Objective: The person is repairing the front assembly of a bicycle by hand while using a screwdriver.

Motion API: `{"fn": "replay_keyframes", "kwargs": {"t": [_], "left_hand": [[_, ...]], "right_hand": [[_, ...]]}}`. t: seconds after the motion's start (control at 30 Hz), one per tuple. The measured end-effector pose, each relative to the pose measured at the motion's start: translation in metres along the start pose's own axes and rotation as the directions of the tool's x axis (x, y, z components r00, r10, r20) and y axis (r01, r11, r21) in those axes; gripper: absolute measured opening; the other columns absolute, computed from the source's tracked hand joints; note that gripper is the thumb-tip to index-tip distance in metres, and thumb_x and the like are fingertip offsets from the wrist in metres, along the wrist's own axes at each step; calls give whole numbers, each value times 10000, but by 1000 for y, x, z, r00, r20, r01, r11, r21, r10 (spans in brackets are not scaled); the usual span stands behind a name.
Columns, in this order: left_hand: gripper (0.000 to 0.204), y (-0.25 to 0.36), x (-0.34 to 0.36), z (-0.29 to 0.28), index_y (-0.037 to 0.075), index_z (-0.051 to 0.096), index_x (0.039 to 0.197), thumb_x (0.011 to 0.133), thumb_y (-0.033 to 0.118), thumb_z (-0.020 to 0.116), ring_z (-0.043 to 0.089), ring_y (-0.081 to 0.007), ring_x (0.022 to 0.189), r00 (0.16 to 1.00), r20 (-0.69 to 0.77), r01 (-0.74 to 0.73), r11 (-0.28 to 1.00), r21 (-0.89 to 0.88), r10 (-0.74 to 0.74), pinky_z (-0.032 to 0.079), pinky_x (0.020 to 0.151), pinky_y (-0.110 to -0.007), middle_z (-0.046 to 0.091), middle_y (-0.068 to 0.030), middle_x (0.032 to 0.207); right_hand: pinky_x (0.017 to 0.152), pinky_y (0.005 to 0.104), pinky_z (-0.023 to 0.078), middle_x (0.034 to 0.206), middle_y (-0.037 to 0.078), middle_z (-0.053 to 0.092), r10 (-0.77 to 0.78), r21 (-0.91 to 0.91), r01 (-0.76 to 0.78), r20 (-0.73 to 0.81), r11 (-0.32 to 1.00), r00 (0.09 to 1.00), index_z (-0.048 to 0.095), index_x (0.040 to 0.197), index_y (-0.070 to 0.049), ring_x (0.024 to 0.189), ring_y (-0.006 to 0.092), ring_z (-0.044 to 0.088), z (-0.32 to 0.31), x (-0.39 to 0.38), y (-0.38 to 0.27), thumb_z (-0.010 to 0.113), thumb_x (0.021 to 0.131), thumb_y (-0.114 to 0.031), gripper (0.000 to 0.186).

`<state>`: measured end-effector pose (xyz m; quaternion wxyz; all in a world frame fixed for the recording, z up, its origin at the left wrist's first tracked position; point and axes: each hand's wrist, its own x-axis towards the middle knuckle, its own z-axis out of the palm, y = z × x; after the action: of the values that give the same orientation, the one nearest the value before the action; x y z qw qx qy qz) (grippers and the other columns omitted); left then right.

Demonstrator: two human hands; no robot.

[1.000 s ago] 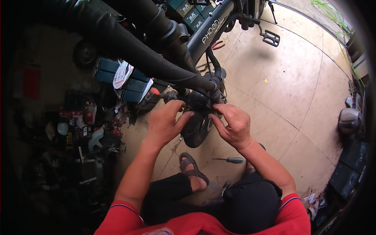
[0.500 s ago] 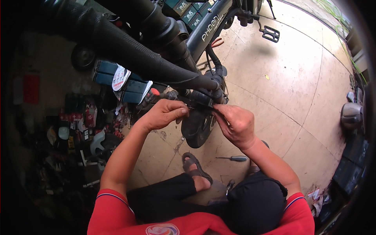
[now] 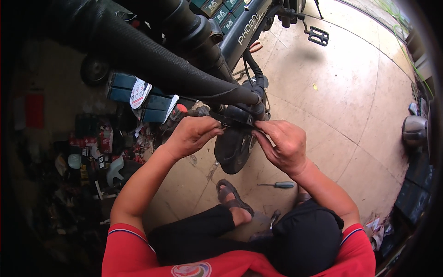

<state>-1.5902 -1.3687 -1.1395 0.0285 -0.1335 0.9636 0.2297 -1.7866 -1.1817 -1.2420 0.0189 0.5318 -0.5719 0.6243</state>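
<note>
A bike with a grey frame (image 3: 247,34) and thick black tubes (image 3: 184,76) stands ahead of me. Its small black wheel (image 3: 229,159) shows just below my hands. Between the two hands stretches a thin black strip (image 3: 237,123) across the lower end of the tubes; its exact kind is hard to make out. My left hand (image 3: 196,135) is closed, thumb and fingers pinched at the strip's left end. My right hand (image 3: 284,141) pinches the right end, beside the tube's lower joint. The fingertips partly hide both ends.
A screwdriver (image 3: 283,185) lies on the tiled floor near my sandalled foot (image 3: 233,201). Red-handled pliers (image 3: 255,47) lie beyond the bike. On the left are teal box-shaped batteries (image 3: 123,87) and cluttered parts. The bike's pedal (image 3: 318,36) sticks out at the far right.
My right hand has shifted slightly right. The left fingers have drawn together in a tighter pinch, and the view has moved a little.
</note>
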Motion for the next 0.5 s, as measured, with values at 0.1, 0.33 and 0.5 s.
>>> {"fn": "replay_keyframes", "kwargs": {"t": [0.1,0.33,0.5], "left_hand": [[193,1,-4,13,58,692,961,1044,218,623,567,-149,653,969,88,245,877,-414,-229,445,594,-272,634,-45,785],[251,15,-3,10,37,715,996,1031,278,656,470,-34,602,800,307,562,463,-686,-515,359,541,-209,615,14,754],[224,38,0,15,10,700,1027,1000,232,689,489,-30,628,791,90,532,609,-588,-605,361,544,-204,629,23,802]], "right_hand": [[605,342,537,868,100,727,80,81,-76,-44,994,996,715,999,-35,708,250,690,-7,5,-2,841,787,-43,247],[808,275,536,1010,55,746,628,537,-584,124,608,768,725,1102,6,893,121,661,3,-1,28,685,993,-105,160],[903,272,518,1131,66,735,545,642,-696,476,322,690,692,1256,15,1035,130,666,-2,23,65,585,1068,-200,305]]}}
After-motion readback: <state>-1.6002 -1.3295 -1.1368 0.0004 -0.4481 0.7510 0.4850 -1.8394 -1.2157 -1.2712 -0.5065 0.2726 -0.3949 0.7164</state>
